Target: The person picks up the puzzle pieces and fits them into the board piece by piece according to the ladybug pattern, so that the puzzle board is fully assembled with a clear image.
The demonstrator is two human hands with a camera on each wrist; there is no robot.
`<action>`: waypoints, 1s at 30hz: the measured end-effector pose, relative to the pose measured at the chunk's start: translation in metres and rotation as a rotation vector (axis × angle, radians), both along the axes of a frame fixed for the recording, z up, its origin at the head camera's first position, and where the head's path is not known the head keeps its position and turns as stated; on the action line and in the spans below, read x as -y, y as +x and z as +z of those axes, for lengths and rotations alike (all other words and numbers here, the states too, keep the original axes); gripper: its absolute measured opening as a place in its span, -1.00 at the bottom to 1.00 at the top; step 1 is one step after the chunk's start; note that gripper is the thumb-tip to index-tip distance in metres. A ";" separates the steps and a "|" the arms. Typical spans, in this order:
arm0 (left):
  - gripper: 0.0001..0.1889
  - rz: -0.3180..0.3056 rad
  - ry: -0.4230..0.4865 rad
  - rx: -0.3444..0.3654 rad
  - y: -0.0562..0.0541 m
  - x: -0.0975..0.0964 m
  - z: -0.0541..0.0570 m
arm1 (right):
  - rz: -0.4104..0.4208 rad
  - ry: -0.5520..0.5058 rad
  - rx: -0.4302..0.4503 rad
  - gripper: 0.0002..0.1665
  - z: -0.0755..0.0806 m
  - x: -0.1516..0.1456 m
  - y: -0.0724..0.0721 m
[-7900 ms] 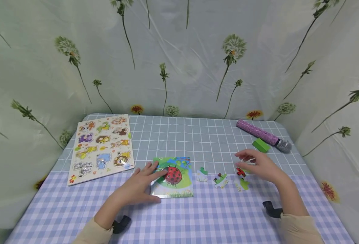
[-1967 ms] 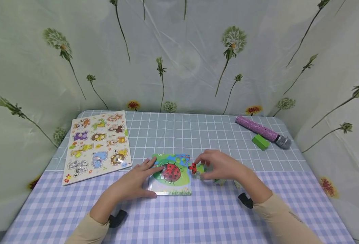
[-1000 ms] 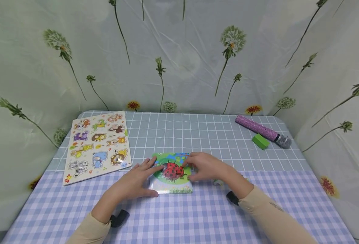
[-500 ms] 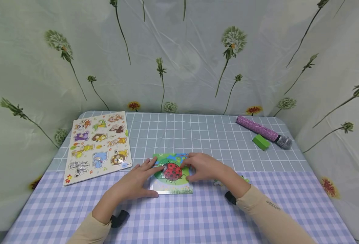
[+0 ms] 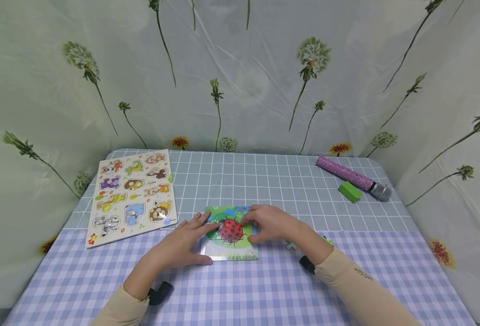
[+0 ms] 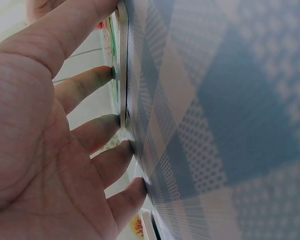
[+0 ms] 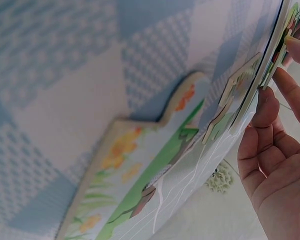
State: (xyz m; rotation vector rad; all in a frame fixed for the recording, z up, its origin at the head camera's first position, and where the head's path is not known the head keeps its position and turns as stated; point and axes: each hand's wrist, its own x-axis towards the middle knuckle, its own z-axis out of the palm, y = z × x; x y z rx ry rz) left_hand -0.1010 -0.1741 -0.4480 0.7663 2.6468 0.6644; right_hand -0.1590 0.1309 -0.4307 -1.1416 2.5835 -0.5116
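A square jigsaw board (image 5: 236, 256) with a ladybug picture lies at the middle of the table. My left hand (image 5: 183, 242) rests spread over its left side, index finger on the picture and thumb by the lower edge. At the ladybug's right edge, my right hand (image 5: 274, 222) pinches a red-and-green puzzle piece between thumb and index, the piece down on the board and mostly covered by the fingers. In the right wrist view, its other fingers (image 7: 255, 145) curl beside the board. Loose puzzle pieces (image 5: 290, 246) lie right of the board, partly hidden beneath the right forearm; one flowered piece (image 7: 125, 165) shows close up.
An animal puzzle board (image 5: 132, 197) lies at the back left. At the back right are a pink glittery microphone (image 5: 346, 174) and a green block (image 5: 350, 192). A grey grid cloth and a blue checked cloth cover the table (image 5: 232, 294); a flowered curtain (image 5: 248, 113) hangs behind.
My right hand went from the loose pieces to the board, bringing the red-and-green piece against the ladybug's right side. Lately it barely moves. My left hand has kept its place on the board.
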 end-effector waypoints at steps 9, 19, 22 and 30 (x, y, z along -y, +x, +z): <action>-0.02 0.004 -0.005 0.001 -0.001 -0.001 0.002 | 0.001 -0.001 -0.006 -0.58 0.000 0.001 -0.001; -0.02 0.006 0.002 0.001 -0.001 -0.002 0.003 | -0.025 -0.004 0.012 -0.59 -0.001 0.001 0.001; -0.02 0.004 0.001 0.004 -0.001 -0.002 0.002 | -0.023 -0.007 0.013 -0.59 -0.001 0.001 0.001; -0.01 -0.003 0.011 0.003 0.000 -0.001 0.001 | 0.016 0.000 0.008 -0.60 -0.002 -0.002 0.001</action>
